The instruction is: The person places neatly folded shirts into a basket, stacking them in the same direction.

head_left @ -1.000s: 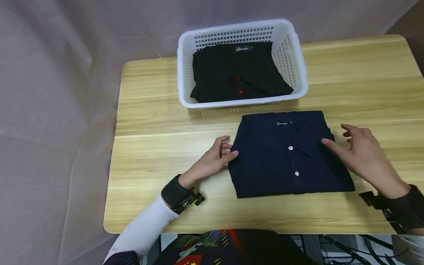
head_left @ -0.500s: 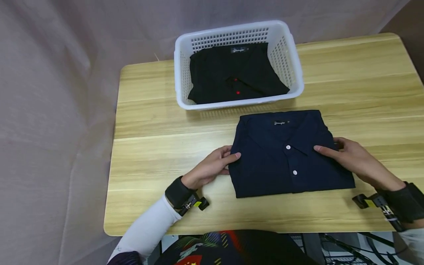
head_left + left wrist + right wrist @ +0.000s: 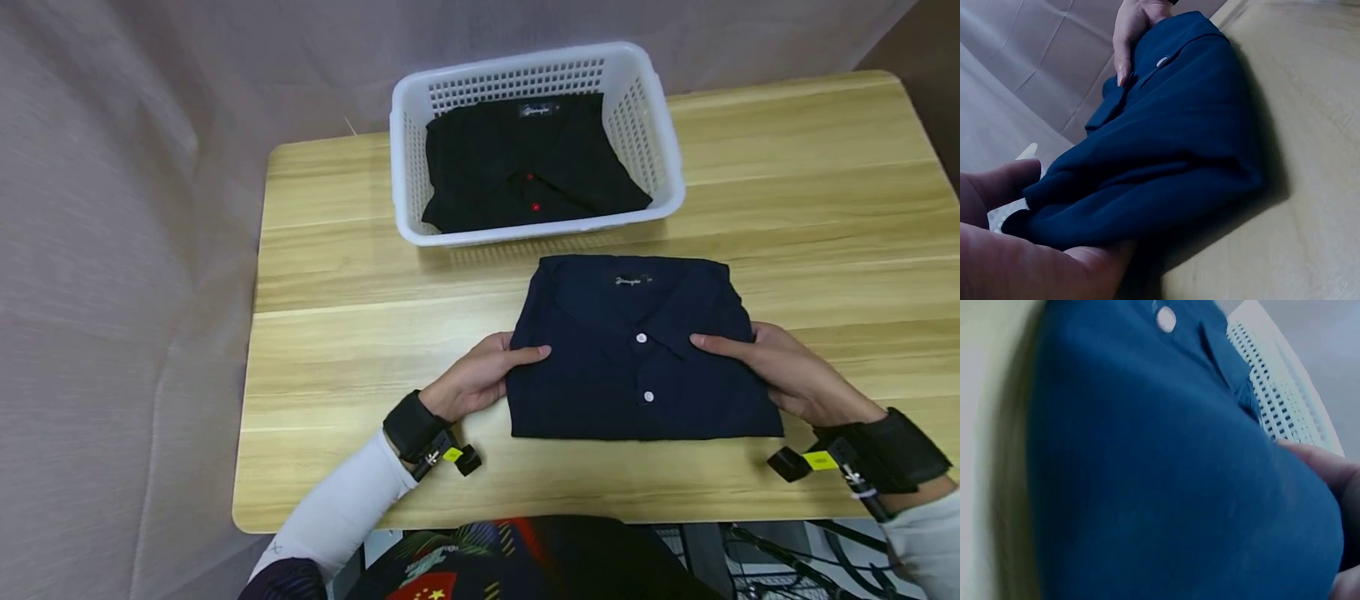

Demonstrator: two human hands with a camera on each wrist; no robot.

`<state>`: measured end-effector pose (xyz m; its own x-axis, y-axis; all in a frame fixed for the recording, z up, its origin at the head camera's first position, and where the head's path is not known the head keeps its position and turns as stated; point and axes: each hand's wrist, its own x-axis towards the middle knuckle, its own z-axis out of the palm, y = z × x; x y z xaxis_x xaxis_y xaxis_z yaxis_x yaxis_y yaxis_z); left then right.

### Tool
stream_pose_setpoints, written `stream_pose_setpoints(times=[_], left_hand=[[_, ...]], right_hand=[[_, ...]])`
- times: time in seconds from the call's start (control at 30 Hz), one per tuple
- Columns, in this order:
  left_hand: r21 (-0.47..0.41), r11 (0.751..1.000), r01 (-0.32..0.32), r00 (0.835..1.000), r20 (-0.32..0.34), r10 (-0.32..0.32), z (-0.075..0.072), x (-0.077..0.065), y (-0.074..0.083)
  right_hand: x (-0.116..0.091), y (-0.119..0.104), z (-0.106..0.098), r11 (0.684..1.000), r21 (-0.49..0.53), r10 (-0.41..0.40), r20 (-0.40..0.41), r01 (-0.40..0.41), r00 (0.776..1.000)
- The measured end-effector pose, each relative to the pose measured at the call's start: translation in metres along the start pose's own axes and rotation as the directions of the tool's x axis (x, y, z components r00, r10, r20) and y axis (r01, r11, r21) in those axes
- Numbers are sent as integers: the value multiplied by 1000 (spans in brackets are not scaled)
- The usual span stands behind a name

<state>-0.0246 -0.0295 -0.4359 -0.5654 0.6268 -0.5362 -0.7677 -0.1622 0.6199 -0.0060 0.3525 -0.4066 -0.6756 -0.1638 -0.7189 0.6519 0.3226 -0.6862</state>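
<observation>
A folded navy shirt [image 3: 585, 367] with white buttons is held by its two sides in front of the person. My left hand [image 3: 480, 375] grips the left edge, thumb on top and fingers beneath, as the left wrist view of the shirt [image 3: 1166, 137] shows. On the opposite edge my right hand [image 3: 795, 371] pinches the cloth, its thumb lying over the front; its other fingers are mostly hidden under the shirt. In the right wrist view, the shirt [image 3: 1166, 469] fills most of the picture and bulges near the thumb [image 3: 1319, 464].
Behind the shirt, a white plastic basket [image 3: 671, 179] stands on the wooden table [image 3: 360, 275]. Inside lies a folded black shirt [image 3: 487, 167] with red buttons. A grey curtain [image 3: 112, 250] hangs along the left and back. Cables [image 3: 787, 558] run below the table's front edge.
The right hand has come in from beside the shirt and taken hold of its right edge. The left hand has closed on the left edge. The shirt has shifted slightly and its sides have drawn inward.
</observation>
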Motion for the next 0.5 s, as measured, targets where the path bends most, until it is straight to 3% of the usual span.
stream_pose_setpoints(times=[0.27,0.5], left_hand=[[17,1000,-9,1000,20,9,3,3,-3],[67,997,-23,999,37,20,3,-3,-1]], right_hand=[[-5,-1,16,995,-51,-84,-1,84,996],[-13,-1,19,987,-60,-146,50,149,988]])
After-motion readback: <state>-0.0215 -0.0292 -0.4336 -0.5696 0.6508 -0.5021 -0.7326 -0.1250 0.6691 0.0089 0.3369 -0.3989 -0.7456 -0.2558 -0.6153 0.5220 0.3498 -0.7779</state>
